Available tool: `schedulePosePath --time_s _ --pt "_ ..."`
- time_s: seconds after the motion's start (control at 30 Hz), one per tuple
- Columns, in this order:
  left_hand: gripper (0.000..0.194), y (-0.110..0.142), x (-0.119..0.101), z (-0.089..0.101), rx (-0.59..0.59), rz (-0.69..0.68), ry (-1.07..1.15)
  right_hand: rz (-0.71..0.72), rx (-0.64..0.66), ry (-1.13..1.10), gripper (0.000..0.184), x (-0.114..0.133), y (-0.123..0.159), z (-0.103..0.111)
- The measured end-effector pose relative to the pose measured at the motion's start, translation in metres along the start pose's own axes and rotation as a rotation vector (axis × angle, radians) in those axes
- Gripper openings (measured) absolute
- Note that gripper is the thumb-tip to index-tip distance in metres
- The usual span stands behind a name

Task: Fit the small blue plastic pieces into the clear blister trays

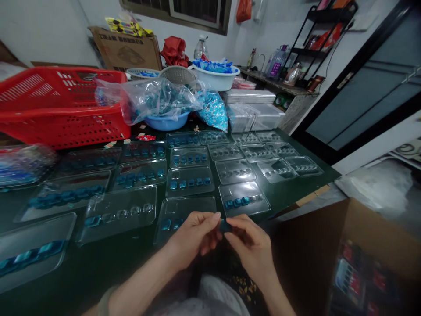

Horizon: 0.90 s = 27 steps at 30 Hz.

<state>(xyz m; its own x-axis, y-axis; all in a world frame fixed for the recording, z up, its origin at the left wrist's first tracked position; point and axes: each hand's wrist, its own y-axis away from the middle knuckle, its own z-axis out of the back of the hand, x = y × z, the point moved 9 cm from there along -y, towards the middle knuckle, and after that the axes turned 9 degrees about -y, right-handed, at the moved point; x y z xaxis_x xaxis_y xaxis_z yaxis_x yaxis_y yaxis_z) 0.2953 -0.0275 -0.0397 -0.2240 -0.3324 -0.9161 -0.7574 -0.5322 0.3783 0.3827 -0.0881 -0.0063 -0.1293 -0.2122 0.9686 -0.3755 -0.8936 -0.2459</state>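
My left hand [197,230] and my right hand [251,241] meet above the table's front edge. Between their fingertips is a small teal-blue piece [224,226], its details blurred. My right thumb and forefinger pinch it from the right, and the closed fingers of my left hand are at its left side. Just beyond them lies a clear plastic tray [197,204] with a few blue pieces in a row of slots; my left hand covers part of it. Right of that, another clear tray [259,193] carries blue pieces [237,202] in its left slots.
Rows of clear trays, several with blue pieces, cover the dark green table [108,259]. At the back stand a red basket [66,127], a blue basin [167,123], a bag of blue pieces [213,109] and stacked clear trays [256,116]. An open cardboard box [309,245] is at my right.
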Motion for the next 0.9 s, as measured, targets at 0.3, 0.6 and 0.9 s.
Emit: schedulePosePath --time_s 0.3,0.6,0.9 --pt "0.041 0.002 -0.028 0.02 -0.302 -0.211 -0.433 0.065 -0.029 0.102 0.022 0.002 0.005 -0.002" --pt "0.036 -0.002 -0.009 0.009 -0.116 -0.059 -0.198 -0.043 -0.104 0.027 0.021 -0.01 0.007 0.006" --pt "0.027 0.011 -0.039 -0.003 -0.046 -0.309 -0.645 -0.058 -0.103 0.024 0.018 -0.011 0.006 0.009"
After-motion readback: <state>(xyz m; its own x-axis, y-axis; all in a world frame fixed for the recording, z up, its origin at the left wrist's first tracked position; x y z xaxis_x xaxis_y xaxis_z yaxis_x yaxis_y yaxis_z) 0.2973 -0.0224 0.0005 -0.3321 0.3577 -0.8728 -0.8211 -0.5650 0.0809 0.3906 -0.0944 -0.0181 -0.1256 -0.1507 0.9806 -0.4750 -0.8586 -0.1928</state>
